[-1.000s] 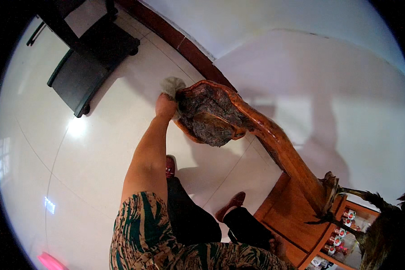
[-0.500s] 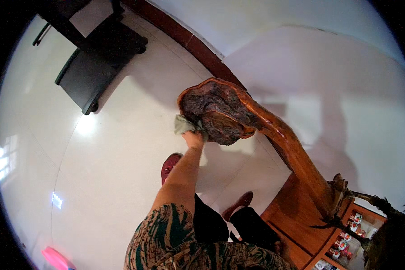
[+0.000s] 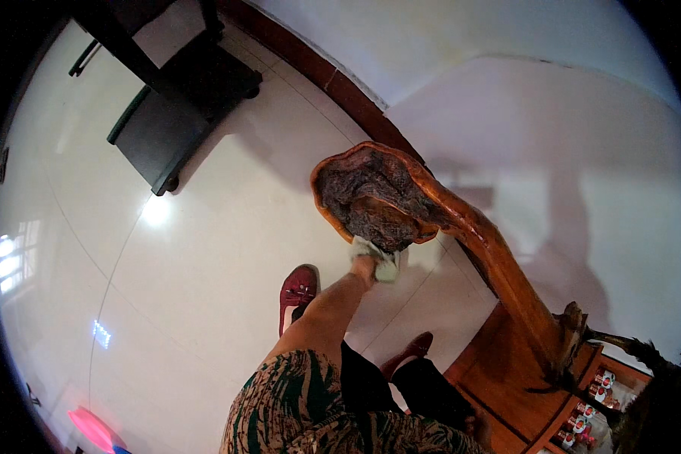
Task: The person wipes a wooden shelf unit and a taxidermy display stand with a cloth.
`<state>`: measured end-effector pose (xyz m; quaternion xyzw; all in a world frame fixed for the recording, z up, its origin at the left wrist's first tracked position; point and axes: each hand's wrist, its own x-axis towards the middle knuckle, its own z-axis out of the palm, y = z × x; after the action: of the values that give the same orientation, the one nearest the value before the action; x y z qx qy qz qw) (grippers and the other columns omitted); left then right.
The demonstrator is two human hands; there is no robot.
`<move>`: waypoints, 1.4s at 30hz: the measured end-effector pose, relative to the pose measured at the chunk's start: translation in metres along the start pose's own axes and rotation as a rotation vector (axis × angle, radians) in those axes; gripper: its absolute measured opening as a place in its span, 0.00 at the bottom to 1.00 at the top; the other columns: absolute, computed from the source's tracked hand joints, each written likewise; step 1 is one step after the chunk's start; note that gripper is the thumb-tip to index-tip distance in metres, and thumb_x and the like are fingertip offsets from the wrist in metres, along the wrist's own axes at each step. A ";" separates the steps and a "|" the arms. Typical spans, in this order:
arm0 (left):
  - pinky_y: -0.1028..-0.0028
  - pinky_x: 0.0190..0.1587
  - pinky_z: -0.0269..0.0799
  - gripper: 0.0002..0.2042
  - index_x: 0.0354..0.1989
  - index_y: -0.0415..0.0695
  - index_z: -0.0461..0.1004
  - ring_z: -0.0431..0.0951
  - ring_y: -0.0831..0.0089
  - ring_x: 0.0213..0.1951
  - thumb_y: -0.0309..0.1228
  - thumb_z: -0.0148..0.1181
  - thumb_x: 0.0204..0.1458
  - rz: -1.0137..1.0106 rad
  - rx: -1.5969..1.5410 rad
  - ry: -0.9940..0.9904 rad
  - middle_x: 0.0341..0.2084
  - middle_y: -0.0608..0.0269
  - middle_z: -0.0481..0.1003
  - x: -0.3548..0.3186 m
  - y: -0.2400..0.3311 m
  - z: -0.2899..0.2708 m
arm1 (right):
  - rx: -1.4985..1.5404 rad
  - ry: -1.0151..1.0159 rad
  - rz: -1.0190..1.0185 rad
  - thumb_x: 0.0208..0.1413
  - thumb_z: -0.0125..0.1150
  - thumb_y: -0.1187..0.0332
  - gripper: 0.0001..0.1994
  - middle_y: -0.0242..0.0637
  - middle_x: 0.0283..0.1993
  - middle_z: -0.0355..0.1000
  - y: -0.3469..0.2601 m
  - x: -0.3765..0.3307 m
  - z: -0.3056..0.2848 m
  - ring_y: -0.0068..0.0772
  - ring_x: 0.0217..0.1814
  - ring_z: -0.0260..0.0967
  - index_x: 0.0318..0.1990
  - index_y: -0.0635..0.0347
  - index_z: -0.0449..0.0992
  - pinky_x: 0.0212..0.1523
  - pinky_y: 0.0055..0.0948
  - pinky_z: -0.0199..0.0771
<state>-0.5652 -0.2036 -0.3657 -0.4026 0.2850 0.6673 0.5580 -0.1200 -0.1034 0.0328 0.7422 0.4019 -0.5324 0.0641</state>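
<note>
In the head view, my left hand [image 3: 365,266] reaches out, closed on a pale grey-green cloth [image 3: 387,266]. The cloth presses against the lower rim of a large wood carving [image 3: 371,172]. This carving has a glossy orange-brown edge around a dark, rough hollow. Its long polished stem [image 3: 507,265] runs down to the right, toward a wooden cabinet. Low at the right, beside my dark trousers, part of my right hand [image 3: 478,430] shows dimly; its fingers cannot be made out.
A black wheeled stand [image 3: 181,113] is at the upper left. The cabinet [image 3: 499,363] holds small red-and-white items [image 3: 583,416] at lower right. Dark branches [image 3: 628,344] jut out beside it. A white wall [image 3: 583,113] rises behind the carving. A pink object [image 3: 94,430] lies lower left.
My left hand and the cloth have moved right along the carving's lower rim, from its left side to its bottom edge. The whole view has shifted slightly.
</note>
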 end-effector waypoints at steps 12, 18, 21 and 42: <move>0.58 0.50 0.73 0.21 0.55 0.41 0.66 0.75 0.54 0.49 0.33 0.56 0.52 0.283 0.599 0.160 0.49 0.51 0.72 -0.033 0.087 -0.006 | -0.048 -0.012 0.025 0.60 0.54 0.48 0.27 0.34 0.27 0.71 -0.005 0.012 0.003 0.24 0.18 0.57 0.59 0.55 0.64 0.17 0.29 0.58; 0.60 0.48 0.72 0.25 0.52 0.39 0.68 0.75 0.50 0.48 0.35 0.62 0.45 0.657 1.232 0.632 0.44 0.45 0.75 -0.086 0.100 0.004 | -0.054 -0.038 0.027 0.60 0.54 0.47 0.27 0.33 0.28 0.71 0.000 0.017 0.008 0.24 0.19 0.58 0.60 0.54 0.64 0.17 0.29 0.58; 0.58 0.48 0.71 0.22 0.51 0.37 0.68 0.75 0.46 0.46 0.32 0.57 0.47 0.688 1.271 0.501 0.42 0.43 0.76 -0.057 0.097 -0.001 | -0.083 -0.075 0.030 0.60 0.53 0.47 0.27 0.33 0.29 0.72 -0.010 0.019 0.012 0.24 0.20 0.58 0.60 0.54 0.64 0.17 0.29 0.58; 0.58 0.48 0.72 0.17 0.48 0.39 0.68 0.74 0.49 0.47 0.25 0.54 0.47 0.903 1.489 0.523 0.47 0.47 0.73 -0.152 0.107 0.059 | -0.061 -0.073 -0.069 0.61 0.52 0.48 0.24 0.35 0.32 0.71 -0.017 -0.007 0.037 0.24 0.28 0.63 0.58 0.52 0.67 0.28 0.29 0.67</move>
<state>-0.6744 -0.2558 -0.2123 0.0736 0.8907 0.3531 0.2767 -0.1595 -0.1152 0.0291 0.7056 0.4408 -0.5486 0.0831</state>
